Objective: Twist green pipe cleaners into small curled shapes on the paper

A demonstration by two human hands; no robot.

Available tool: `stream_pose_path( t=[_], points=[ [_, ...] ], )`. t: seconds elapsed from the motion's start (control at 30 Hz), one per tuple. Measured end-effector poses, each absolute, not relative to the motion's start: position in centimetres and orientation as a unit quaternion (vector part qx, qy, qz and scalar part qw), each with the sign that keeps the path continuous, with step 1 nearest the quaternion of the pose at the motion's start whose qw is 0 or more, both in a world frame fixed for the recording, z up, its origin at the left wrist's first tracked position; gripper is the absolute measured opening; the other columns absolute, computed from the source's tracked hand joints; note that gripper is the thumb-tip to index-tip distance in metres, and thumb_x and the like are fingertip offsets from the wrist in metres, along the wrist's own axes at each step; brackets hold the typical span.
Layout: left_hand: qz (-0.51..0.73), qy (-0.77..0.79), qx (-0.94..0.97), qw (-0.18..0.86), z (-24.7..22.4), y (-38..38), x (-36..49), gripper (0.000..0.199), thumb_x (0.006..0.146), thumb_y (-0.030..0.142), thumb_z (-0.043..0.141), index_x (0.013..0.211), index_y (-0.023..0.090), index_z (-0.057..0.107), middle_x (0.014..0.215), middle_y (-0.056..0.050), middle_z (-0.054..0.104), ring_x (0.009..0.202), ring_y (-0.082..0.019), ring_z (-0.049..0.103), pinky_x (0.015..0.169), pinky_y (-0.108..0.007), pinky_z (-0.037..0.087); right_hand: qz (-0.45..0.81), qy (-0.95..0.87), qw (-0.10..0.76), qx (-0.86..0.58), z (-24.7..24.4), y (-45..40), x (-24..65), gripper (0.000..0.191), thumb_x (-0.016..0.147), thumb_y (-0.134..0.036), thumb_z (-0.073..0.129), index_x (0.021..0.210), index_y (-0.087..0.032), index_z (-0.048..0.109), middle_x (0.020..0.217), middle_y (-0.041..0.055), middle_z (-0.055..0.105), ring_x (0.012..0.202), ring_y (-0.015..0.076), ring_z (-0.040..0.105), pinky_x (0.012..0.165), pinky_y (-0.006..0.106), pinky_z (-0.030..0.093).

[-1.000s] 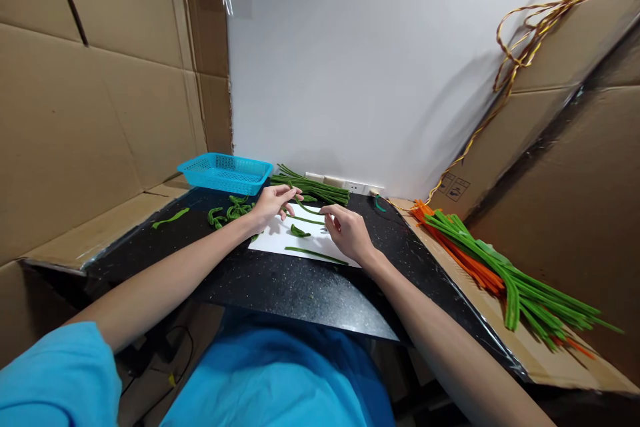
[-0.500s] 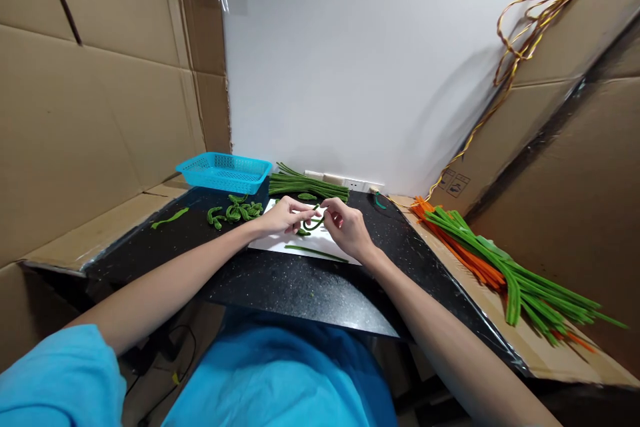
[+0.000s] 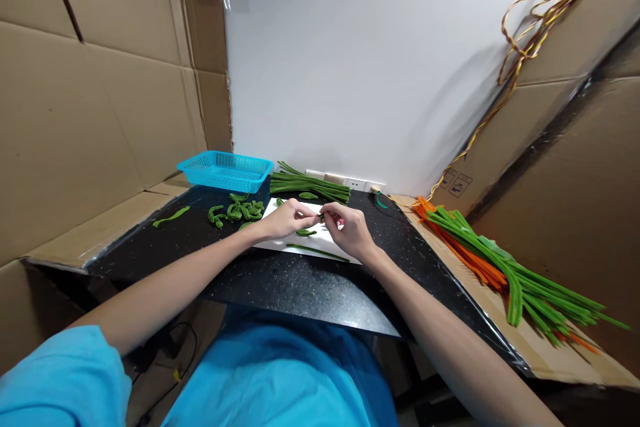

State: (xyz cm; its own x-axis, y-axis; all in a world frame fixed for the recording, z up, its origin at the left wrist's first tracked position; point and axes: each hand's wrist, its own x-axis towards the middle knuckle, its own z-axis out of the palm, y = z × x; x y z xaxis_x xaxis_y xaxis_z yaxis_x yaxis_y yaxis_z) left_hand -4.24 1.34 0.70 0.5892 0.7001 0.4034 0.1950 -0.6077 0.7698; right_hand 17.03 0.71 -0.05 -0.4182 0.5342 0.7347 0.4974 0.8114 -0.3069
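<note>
My left hand [image 3: 291, 219] and my right hand [image 3: 349, 227] meet over a white sheet [image 3: 325, 241]. Both pinch a dark green pipe cleaner [image 3: 321, 216] between thumb and fingers; most of it is hidden by the fingertips. Below the hands, a folded green pipe-cleaner piece [image 3: 306, 233] lies on the sheet. One straight green pipe cleaner [image 3: 318, 252] rests along the sheet's near edge. Left of my left hand, several looped, leaf-like green pieces [image 3: 239, 211] are heaped on the black tabletop [image 3: 295, 287].
A blue perforated basket [image 3: 226, 180] stands at the back left, beside a bundle of dark green pipe cleaners [image 3: 310, 185]. Bright green [image 3: 525, 277] and orange stems [image 3: 475, 263] lie on cardboard at right. A light green strip [image 3: 171, 216] lies at left. Cardboard walls flank the table.
The pipe cleaner's open curve between my hands has tightened, and little of it shows now. My fingertips have come closer together.
</note>
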Motion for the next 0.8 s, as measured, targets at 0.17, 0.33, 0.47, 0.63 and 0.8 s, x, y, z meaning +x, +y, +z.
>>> stream_pose_path(
  t=[0.17,0.33,0.47,0.63,0.8],
  points=[
    [0.371,0.279,0.825,0.322,0.41,1.5,-4.5,0.046,0.095,0.049,0.062,0.066,0.013,0.066,0.063,0.001,0.047,0.061,-0.011,0.034,0.057,-0.026,0.024,0.018,-0.85,0.432,-0.3,-0.04,0.9,17.13,0.016,0.095,-0.019,0.052,0.098,-0.02,0.067,0.079,0.0018,0.071,0.066,0.015,0.062,0.067,0.026,0.048],
    [0.387,0.283,0.815,0.326,0.32,1.53,-4.38,0.047,0.094,0.053,0.061,0.071,0.013,0.07,0.063,0.001,0.049,0.062,-0.012,0.036,0.057,-0.025,0.025,0.026,-0.866,0.403,-0.295,-0.08,1.14,17.39,0.018,0.101,-0.021,0.049,0.104,-0.02,0.066,0.086,0.0034,0.073,0.071,0.0159,0.063,0.069,0.026,0.047],
    [0.38,0.28,0.815,0.336,0.23,1.73,-4.38,0.047,0.094,0.055,0.061,0.075,0.013,0.072,0.064,0.0,0.05,0.062,-0.012,0.036,0.057,-0.025,0.025,0.037,-0.873,0.394,-0.285,-0.26,1.38,17.49,0.02,0.105,-0.024,0.046,0.107,-0.021,0.066,0.091,0.0049,0.073,0.078,0.0177,0.066,0.072,0.028,0.048],
    [0.375,0.273,0.811,0.357,0.47,1.64,-4.55,0.052,0.093,0.052,0.063,0.058,0.013,0.058,0.058,0.002,0.038,0.058,-0.01,0.029,0.055,-0.027,0.021,0.022,-0.877,0.398,-0.269,-0.32,1.57,17.38,0.022,0.104,-0.02,0.046,0.106,-0.022,0.068,0.094,0.0071,0.07,0.085,0.02,0.064,0.075,0.031,0.05],
    [0.375,0.28,0.8,0.376,0.94,1.29,-4.47,0.051,0.089,0.055,0.065,0.06,0.013,0.059,0.058,0.001,0.04,0.057,-0.01,0.031,0.054,-0.027,0.022,0.018,-0.867,0.398,-0.299,-0.2,1.39,17.31,0.02,0.105,-0.027,0.05,0.106,-0.022,0.069,0.092,0.0065,0.066,0.083,0.0197,0.062,0.074,0.03,0.049]
  ],
)
